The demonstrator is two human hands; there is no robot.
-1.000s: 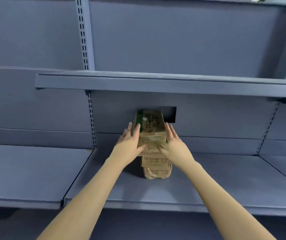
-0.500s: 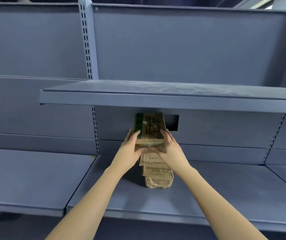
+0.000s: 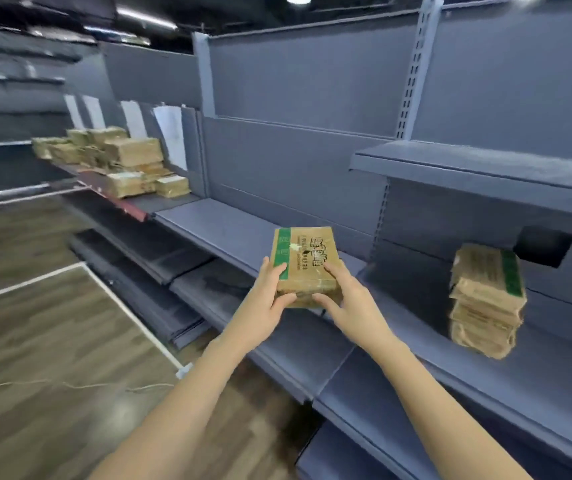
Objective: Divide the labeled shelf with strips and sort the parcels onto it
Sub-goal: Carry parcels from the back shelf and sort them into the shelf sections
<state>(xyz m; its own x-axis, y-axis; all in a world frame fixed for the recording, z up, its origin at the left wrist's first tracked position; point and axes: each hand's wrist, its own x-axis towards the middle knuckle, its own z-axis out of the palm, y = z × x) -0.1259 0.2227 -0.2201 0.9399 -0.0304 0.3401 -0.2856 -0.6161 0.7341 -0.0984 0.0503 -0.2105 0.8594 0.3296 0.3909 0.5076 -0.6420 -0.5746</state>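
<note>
Cardboard parcel (image 3: 305,265), gripped by both hands

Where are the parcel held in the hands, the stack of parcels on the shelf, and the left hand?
held parcel (image 3: 307,258), head view, on its printed top face
stack of parcels (image 3: 487,299), head view, on the stack's front side
left hand (image 3: 270,299), head view, on the back of the hand

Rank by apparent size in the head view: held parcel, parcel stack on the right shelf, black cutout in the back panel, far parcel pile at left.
1. Far parcel pile, widest spread, though blurred.
2. Parcel stack and held parcel, in both hands' grip (left hand, right hand): look alike; the held one is nearer, so unranked.
3. Black cutout, smallest.
</note>
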